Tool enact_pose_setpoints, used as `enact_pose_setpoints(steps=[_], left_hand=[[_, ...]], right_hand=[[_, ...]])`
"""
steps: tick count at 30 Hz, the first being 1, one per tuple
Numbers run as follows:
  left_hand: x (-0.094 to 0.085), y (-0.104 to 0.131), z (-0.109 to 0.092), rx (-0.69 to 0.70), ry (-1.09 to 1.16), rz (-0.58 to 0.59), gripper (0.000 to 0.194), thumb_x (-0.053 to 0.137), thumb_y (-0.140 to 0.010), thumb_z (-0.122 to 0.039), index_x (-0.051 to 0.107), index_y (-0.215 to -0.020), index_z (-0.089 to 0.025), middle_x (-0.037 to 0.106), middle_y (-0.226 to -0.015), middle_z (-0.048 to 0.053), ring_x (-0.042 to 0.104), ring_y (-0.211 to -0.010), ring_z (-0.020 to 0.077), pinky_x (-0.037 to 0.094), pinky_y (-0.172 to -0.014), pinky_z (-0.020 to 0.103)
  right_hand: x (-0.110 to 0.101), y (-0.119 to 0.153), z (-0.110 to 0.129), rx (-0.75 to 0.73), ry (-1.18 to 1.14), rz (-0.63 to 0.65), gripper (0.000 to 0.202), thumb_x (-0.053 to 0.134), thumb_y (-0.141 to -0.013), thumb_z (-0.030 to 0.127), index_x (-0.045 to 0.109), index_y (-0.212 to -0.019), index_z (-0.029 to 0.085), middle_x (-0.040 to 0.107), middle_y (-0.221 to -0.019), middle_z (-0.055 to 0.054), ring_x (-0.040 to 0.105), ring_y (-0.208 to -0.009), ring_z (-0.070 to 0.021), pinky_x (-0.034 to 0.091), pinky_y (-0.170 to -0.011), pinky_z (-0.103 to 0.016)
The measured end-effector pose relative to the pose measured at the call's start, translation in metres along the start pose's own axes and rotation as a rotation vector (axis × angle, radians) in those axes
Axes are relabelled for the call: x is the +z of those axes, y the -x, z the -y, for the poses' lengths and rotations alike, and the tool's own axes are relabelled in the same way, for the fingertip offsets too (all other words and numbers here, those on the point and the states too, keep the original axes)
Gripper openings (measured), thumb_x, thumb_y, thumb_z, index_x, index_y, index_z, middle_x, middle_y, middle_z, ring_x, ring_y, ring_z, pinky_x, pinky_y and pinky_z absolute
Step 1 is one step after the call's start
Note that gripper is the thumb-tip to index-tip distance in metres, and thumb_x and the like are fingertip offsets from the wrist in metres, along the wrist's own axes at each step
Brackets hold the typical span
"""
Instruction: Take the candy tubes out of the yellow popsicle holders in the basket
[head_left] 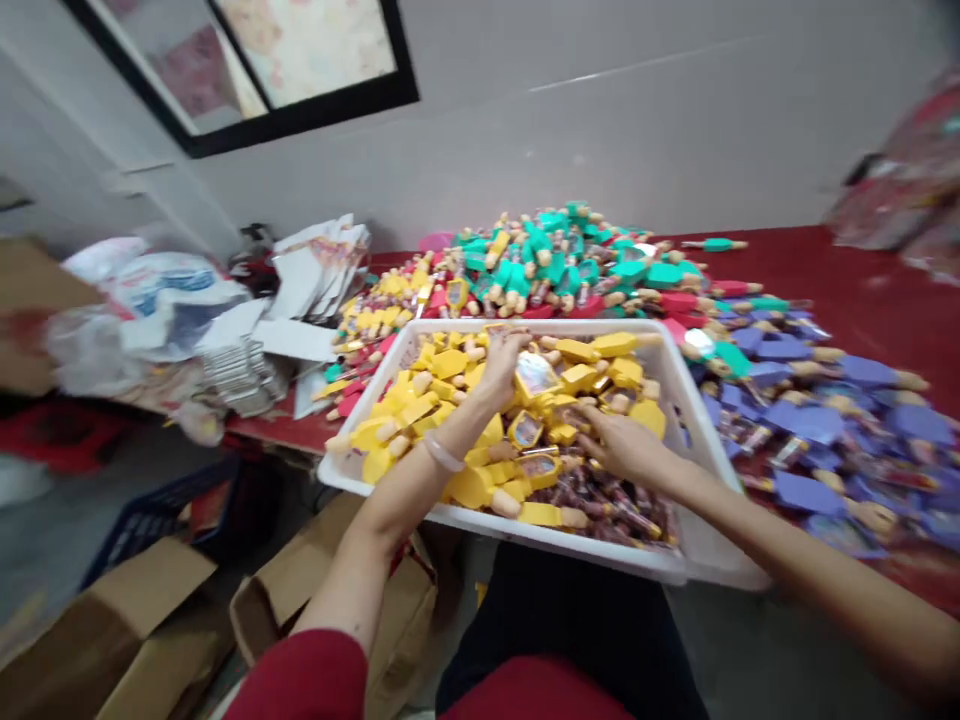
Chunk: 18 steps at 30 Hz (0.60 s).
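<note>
A white plastic crate (562, 542) is in front of me, filled with yellow hand-mirror-shaped pieces (469, 487) that have tan knobbed ends. At the crate's far middle, my left hand (506, 362) curls its fingers at the edge of a yellow piece with a shiny face (536, 374); its fingertips are partly hidden. To the right, my right hand (619, 442) reaches in with its fingers apart, touching the yellow pieces. Below it lie dark, clear-wrapped sticks (611, 505) in the crate's near right part.
Behind the crate, green pieces (555, 260) are heaped on the red table (892, 290). Purple pieces (806, 420) spread at right. White cards (322, 270) and plastic bags (165, 290) lie at left. Cardboard boxes (150, 590) and a blue basket (161, 510) stand below.
</note>
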<state>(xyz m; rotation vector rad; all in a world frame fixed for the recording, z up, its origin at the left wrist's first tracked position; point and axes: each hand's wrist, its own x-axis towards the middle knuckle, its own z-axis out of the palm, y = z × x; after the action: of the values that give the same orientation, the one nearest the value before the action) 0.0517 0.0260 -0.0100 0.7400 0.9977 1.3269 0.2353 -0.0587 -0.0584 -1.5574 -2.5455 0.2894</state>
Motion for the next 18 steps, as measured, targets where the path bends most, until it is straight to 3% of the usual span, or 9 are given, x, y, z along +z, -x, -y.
enact_pose_setpoints(steps=[2,5,9,13,18], left_hand=[[0.000,0.003,-0.003,-0.118,0.136,0.010,0.011,0.060,-0.074,-0.013,0.052,-0.070,-0.019,0.051,-0.058,-0.002,0.053,-0.053,0.0122,0.050,-0.070,0.031],[-0.002,0.005,-0.004,-0.227,0.228,0.029,0.013,0.061,-0.076,-0.015,0.055,-0.065,-0.019,0.056,-0.058,0.004,0.055,-0.053,0.0163,0.050,-0.063,0.034],[-0.008,0.008,-0.006,-0.322,0.437,-0.033,0.019,0.057,-0.083,-0.020,0.053,-0.065,-0.018,0.054,-0.054,0.003,0.053,-0.047,0.0132,0.046,-0.053,0.028],[-0.015,0.010,-0.004,-0.263,0.470,-0.150,0.016,0.060,-0.082,-0.028,0.051,-0.074,-0.017,0.056,-0.058,0.000,0.056,-0.048,0.0125,0.048,-0.056,0.027],[-0.013,0.010,0.003,-0.115,0.384,-0.192,0.036,0.073,-0.072,-0.043,0.050,-0.083,-0.019,0.055,-0.062,-0.004,0.066,-0.065,0.0158,0.053,-0.070,0.029]], right_hand=[[-0.007,-0.013,0.010,-0.050,-0.241,-0.158,0.036,0.047,-0.094,0.036,0.055,-0.124,0.017,0.072,-0.089,-0.008,0.067,-0.073,-0.0215,0.049,-0.064,-0.029],[-0.010,-0.030,0.019,-0.051,-0.494,-0.294,0.031,0.055,-0.088,0.046,0.062,-0.103,0.020,0.069,-0.074,-0.002,0.062,-0.059,-0.0182,0.047,-0.058,-0.028],[-0.002,-0.042,0.022,0.028,-0.601,-0.420,0.024,0.055,-0.086,0.043,0.061,-0.092,0.021,0.069,-0.085,-0.005,0.064,-0.071,-0.0205,0.050,-0.066,-0.031],[0.008,-0.045,0.022,0.046,-0.707,-0.372,0.026,0.057,-0.084,0.042,0.055,-0.098,0.021,0.068,-0.093,-0.007,0.065,-0.081,-0.0214,0.051,-0.068,-0.031],[0.004,-0.045,0.024,0.040,-0.707,-0.255,0.024,0.059,-0.085,0.045,0.055,-0.090,0.022,0.066,-0.081,-0.003,0.061,-0.072,-0.0192,0.047,-0.065,-0.029]])
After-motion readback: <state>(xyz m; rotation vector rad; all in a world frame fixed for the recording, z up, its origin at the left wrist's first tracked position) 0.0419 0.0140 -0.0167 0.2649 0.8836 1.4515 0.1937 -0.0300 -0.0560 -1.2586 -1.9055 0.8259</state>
